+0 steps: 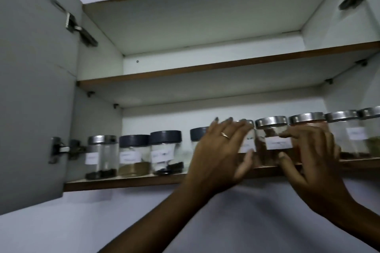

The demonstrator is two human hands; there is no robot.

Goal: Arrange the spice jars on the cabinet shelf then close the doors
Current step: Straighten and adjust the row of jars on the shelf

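jars (pixel 166 151): clear, labelled, steel or dark lids, upright in a row
shelf (pixel 127 184): lowest, holds jars
door (pixel 35 88): left, open

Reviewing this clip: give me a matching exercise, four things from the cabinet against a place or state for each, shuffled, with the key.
Things
1. left door
2. upper shelf
3. leftmost jar
4. orange-powder jar

Place or state
A. partly behind the right hand
B. swung open
C. bare where visible
D. steel lid, dark contents at the bottom

Pairs: 1-B, 2-C, 3-D, 4-A
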